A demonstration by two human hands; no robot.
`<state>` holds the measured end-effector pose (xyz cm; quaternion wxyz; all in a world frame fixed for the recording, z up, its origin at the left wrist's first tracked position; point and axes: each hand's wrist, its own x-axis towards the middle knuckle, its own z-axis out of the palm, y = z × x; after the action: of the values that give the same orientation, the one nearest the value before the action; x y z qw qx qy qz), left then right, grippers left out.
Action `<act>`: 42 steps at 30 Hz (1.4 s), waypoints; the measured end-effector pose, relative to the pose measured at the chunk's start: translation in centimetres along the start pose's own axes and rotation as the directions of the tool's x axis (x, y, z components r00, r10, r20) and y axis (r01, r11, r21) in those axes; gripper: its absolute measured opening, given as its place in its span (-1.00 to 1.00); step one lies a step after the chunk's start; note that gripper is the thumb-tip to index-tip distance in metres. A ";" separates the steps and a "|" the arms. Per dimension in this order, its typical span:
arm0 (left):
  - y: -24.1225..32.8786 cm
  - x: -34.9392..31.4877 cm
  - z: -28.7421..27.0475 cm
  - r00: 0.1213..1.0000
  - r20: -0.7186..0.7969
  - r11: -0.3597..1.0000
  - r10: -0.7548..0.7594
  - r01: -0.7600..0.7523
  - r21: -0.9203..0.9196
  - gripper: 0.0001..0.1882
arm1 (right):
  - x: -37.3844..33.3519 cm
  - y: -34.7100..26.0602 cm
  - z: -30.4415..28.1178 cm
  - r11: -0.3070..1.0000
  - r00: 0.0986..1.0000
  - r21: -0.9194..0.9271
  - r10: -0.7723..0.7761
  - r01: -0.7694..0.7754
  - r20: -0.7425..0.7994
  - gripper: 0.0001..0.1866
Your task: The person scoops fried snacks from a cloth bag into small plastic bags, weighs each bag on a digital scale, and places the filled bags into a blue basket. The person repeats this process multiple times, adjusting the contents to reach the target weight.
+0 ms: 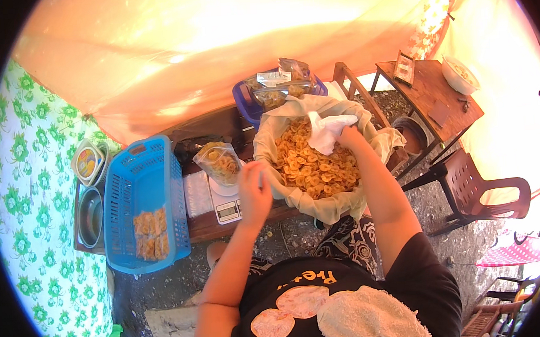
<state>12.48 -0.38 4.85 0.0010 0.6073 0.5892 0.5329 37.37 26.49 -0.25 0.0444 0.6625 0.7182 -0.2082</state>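
Observation:
My right hand (pixel 348 136) is closed on a crumpled white piece of cloth or plastic (pixel 326 131) over the banana chips (pixel 313 169). The chips fill a large round container lined with pale cloth (pixel 266 128). Nearer the middle, my left hand (pixel 256 193) is raised with its fingers curled, between the container and a scale. What it holds, if anything, I cannot make out. Just left of it, a clear zip bag with chips (pixel 219 162) stands on the white digital kitchen scale (pixel 227 212).
A blue plastic basket (pixel 176 202) holds several packed chip bags (pixel 151 235). Flat clear bags (pixel 197 194) lie beside the scale. Behind the container, a dark blue basket (pixel 241 100) holds filled bags. At right are a wooden table (pixel 429 91) and a brown plastic chair (pixel 466 184).

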 end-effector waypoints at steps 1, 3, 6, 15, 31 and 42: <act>0.5 -0.5 1.1 0.998 0.058 0.999 -0.014 0.016 -0.033 -0.76 | -0.1 -0.2 0.7 1.000 0.999 0.012 0.027 -0.027 -0.034 -0.20; 1.2 -1.2 3.0 0.983 0.175 0.992 -0.051 0.070 -0.102 -0.74 | -1.3 -1.4 1.9 0.993 0.987 0.035 0.116 -0.113 -0.108 -0.16; 1.2 -1.5 4.5 0.952 0.303 0.990 -0.048 0.085 -0.109 -0.73 | -3.4 -3.1 2.0 1.000 1.000 0.014 -0.026 0.027 -0.008 -0.12; -0.9 2.5 10.1 0.882 0.456 0.981 0.118 -0.175 0.084 -0.63 | -6.4 -0.7 -2.0 0.883 0.878 0.272 -0.440 0.384 0.189 -0.60; 1.2 5.5 13.6 0.795 0.596 0.888 -0.117 0.352 -0.296 -0.59 | -9.8 -0.1 -3.7 0.365 0.891 0.927 -0.386 -0.089 0.238 -0.68; -0.8 5.2 12.6 0.677 0.678 0.588 -0.285 0.682 -0.434 -0.72 | -11.3 -1.5 -3.4 0.346 0.930 0.935 -0.362 0.073 0.061 -0.73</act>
<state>18.75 11.51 2.24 0.5333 0.4947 0.4840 0.4864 38.00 17.16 7.05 -0.2669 0.4378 0.5492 -0.6599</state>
